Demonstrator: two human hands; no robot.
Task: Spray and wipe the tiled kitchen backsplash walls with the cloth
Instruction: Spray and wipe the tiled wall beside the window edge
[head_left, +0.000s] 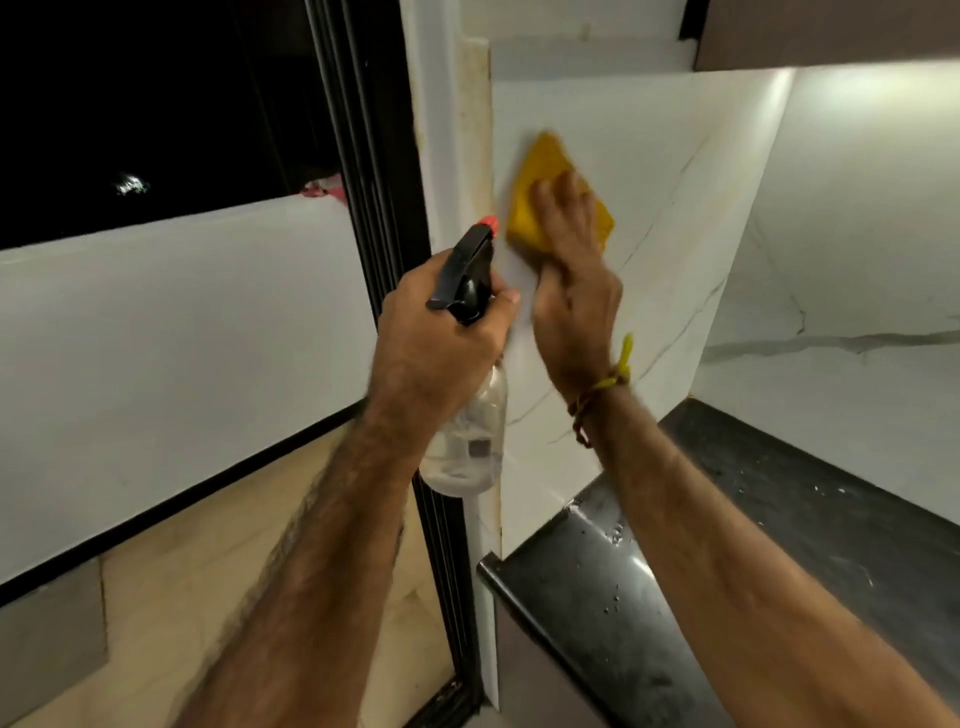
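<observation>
Black countertop (779, 519) lies below the cloth (545, 182); spray bottle (467, 415) beside.

- The white backsplash wall (675, 171) is open above and to the right of the yellow cloth (545, 176).
- On the left, the window frame edge (475, 130) stands just beside the cloth.
- Below, the black countertop (779, 519) meets the wall.
- Above, a brown cabinet (831, 31) overhangs.

Home kitchen: tiled backsplash (649, 218), dark countertop (810, 525).
</observation>
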